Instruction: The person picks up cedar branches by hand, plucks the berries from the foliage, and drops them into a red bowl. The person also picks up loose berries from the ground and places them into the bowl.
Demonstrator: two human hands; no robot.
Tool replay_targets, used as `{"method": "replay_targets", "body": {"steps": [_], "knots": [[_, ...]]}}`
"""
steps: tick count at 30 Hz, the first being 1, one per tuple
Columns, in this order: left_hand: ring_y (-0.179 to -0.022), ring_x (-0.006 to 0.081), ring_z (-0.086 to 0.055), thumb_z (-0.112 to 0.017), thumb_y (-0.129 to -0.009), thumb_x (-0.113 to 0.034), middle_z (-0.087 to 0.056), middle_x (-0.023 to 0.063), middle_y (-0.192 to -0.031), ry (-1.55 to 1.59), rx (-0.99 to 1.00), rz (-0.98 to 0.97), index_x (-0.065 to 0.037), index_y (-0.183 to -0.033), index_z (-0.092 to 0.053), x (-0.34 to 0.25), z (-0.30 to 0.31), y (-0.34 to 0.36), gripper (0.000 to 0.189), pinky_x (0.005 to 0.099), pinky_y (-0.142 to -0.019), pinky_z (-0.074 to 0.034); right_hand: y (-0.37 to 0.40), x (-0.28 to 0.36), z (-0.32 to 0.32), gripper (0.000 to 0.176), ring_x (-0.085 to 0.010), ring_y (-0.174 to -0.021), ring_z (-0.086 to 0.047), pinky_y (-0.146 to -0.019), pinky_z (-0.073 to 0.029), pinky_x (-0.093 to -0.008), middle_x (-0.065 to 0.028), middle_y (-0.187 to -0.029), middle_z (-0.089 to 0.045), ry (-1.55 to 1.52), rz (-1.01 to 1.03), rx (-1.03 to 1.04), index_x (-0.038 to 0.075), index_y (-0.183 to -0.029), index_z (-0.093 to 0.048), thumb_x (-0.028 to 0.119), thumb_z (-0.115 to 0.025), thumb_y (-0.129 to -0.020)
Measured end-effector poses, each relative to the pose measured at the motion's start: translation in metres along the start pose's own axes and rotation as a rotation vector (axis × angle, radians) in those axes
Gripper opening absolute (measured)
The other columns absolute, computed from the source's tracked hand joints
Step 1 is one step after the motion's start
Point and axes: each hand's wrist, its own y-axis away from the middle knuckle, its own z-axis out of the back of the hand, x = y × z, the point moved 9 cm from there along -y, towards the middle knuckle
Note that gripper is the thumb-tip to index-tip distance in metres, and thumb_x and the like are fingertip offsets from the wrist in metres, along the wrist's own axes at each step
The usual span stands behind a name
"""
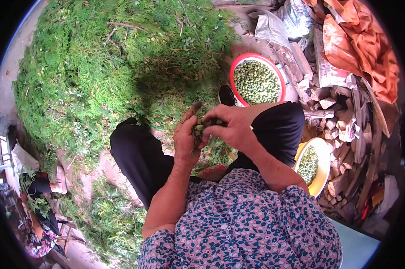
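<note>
Between my knees, my left hand is closed around a small bunch of green cones, its thumb and fingers pointing up. My right hand meets it from the right, with thumb and fingers curled in against the same cones. Some dark greenish bits show inside the right hand's curl, partly hidden by the fingers. Just beyond my right knee stands a red-rimmed basin filled with similar green cones. A yellow basin beside my right hip holds more of them.
A large heap of cut green conifer branches covers the ground ahead and left. Split firewood, sacks and an orange tarp line the right side. At lower left another person sits with a green sprig.
</note>
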Motion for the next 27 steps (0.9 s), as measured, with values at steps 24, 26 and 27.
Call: {"method": "replay_targets", "body": {"steps": [24,26,27], "knots": [[-0.046,0.0037,-0.039,-0.047,-0.086,-0.010,-0.049,-0.0010,-0.067,-0.173,-0.014,-0.059,-0.003,-0.124,-0.040,-0.004,-0.005,0.008,0.040,0.0159,-0.039,-0.028,0.008,0.024,0.002,0.015,-0.0220,-0.067,-0.053,-0.057,-0.043,-0.0303,-0.0090,-0.077,-0.053,0.424,0.287,-0.138,0.000,-0.091,-0.053,-0.001,-0.057,-0.076],[-0.045,0.0041,-0.039,-0.046,-0.085,-0.009,-0.049,-0.0005,-0.066,-0.171,-0.014,-0.057,-0.003,-0.124,-0.041,-0.005,-0.007,0.009,0.039,0.0161,-0.038,-0.027,0.004,-0.016,0.006,0.011,-0.0162,-0.062,-0.056,-0.054,-0.043,-0.0262,-0.0062,-0.074,-0.055,-0.152,-0.233,-0.060,0.000,-0.090,-0.053,0.000,-0.053,-0.079],[-0.045,0.0049,-0.040,-0.044,-0.085,-0.008,-0.049,0.0004,-0.066,-0.115,-0.017,-0.056,-0.003,-0.124,-0.040,-0.007,-0.008,0.009,0.039,0.0164,-0.037,-0.028,0.004,-0.017,0.008,0.011,-0.0162,-0.062,-0.056,-0.054,-0.043,-0.0262,-0.0062,-0.074,-0.055,-0.152,-0.232,-0.061,0.000,-0.090,-0.053,0.000,-0.053,-0.079]]}}
